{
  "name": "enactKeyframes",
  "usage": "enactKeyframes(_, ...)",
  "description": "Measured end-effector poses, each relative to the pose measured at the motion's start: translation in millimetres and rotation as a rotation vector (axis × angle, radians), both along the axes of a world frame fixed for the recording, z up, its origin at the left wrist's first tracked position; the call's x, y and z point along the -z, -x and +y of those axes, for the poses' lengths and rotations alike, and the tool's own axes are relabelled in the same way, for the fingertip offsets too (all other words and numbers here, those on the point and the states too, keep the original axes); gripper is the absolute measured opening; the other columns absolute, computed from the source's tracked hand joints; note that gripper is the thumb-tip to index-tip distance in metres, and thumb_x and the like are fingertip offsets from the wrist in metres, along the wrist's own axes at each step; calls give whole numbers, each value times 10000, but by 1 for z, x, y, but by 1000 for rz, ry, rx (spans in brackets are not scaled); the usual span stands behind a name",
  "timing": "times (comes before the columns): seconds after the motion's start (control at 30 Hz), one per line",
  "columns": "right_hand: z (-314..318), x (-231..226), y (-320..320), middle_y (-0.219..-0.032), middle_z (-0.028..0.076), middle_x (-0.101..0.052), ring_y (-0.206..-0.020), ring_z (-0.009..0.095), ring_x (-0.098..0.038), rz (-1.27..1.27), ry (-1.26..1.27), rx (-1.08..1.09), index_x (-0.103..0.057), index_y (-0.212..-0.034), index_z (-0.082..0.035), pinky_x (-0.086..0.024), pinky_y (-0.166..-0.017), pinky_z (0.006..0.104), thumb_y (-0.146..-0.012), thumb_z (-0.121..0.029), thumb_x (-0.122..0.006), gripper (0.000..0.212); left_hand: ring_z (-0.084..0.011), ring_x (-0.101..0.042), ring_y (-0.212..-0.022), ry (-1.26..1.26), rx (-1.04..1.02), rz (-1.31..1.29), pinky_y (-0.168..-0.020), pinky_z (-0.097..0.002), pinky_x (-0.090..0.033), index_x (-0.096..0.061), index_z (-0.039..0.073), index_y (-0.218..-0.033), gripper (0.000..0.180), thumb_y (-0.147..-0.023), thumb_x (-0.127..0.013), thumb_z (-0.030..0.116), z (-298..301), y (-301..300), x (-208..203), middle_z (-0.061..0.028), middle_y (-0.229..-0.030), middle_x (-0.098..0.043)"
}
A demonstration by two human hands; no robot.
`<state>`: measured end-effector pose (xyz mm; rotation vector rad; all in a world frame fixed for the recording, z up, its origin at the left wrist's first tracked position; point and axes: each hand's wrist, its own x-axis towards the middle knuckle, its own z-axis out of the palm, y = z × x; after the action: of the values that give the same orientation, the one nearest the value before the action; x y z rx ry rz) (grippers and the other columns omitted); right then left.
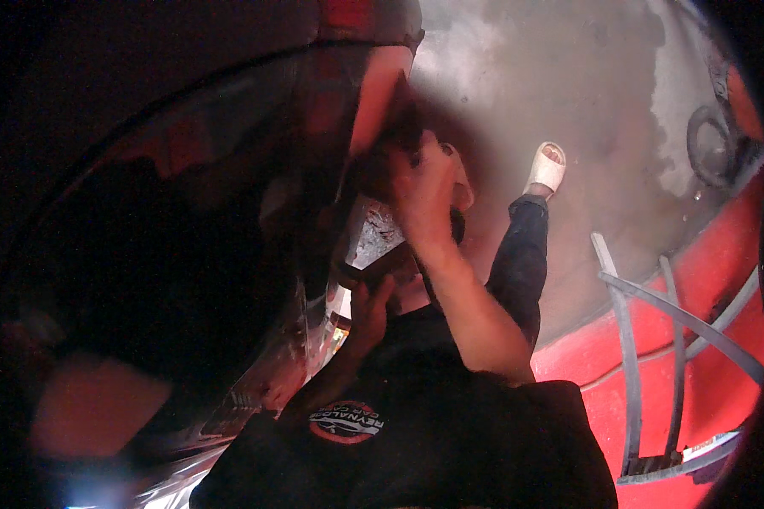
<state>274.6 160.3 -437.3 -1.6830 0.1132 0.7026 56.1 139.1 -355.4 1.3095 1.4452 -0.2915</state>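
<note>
My right hand (424,182) is closed at the lower edge of a dark, glossy car body (229,195). Around its fingers is a dark object whose kind is lost in shadow. Below and to the left, my left hand (370,312) is curled, its fingers against a dark, bar-like piece (373,268). What that piece belongs to is hard to see. Between the two hands shows a bright, crinkled silvery patch (377,233). A red panel (380,93) of the car lies just beyond my right hand.
Wet grey concrete floor (586,102) stretches ahead and right. My foot in a pale sandal (547,171) is planted there. At the right, grey strips (626,339) cross over a red surface (569,356). A dark ring-shaped thing (710,146) lies far right.
</note>
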Motion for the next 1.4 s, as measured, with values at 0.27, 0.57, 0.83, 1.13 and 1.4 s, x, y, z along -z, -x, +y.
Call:
enactKeyframes(0.27, 4, -63, 23, -954, 180, -698, -884, 293, -707, -218, -130, 2, -636, -1242, -11, -533, -801, 353, -851, 48, -597, 397, -314, -596, -1163, -64, 202, 137, -991, -408, -443, -571, -25, -1323, 454, -983, -596, 275, 5, 50, 48, -180, -1267, -648)
enactKeyframes(0.57, -103, -42, 18, -1185, 170, -703, -1064, 278, -685, 21, -78, -177, -660, -1269, -23, -516, -952, 364, -891, 6, -590, 386, -150, -558, -1081, -85, -189, -110, -969, -300, -429, -549, 17, -1349, 405, -1041, -531, 278, 13, -15, 17, -68, -1190, -633)
enactKeyframes(0.83, -151, -67, 20, -1196, 95, -673, -1094, 328, -627, -872, 60, -790, -717, -1186, -94, -490, -950, 444, -712, -72, -731, 475, -205, -580, -1018, -88, -3, -318, -921, -353, -458, -572, -22, -1275, 412, -1070, -439, 310, 1, -38, -6, -127, -1117, -654)
enactKeyframes(1.13, -196, -101, 17, -1203, 76, -659, -1096, 313, -605, -983, -31, -1155, -720, -1140, -98, -496, -906, 451, -675, -95, -745, 466, -179, -615, -1018, -409, -70, -380, -923, -342, -486, -599, -19, -1256, 331, -1043, -495, 211, -10, -53, 3, -76, -1164, -671)
enactKeyframes(1.4, -209, -166, 31, -1308, 147, -607, -1221, 400, -549, -1045, -411, -1104, -708, -1178, -155, -462, -1065, 541, -829, -47, -671, 367, -234, -692, -983, 596, -982, -875, -905, -405, -564, -578, -21, -1231, 285, -1040, -525, 183, -53, -54, -24, -114, -1131, -688)
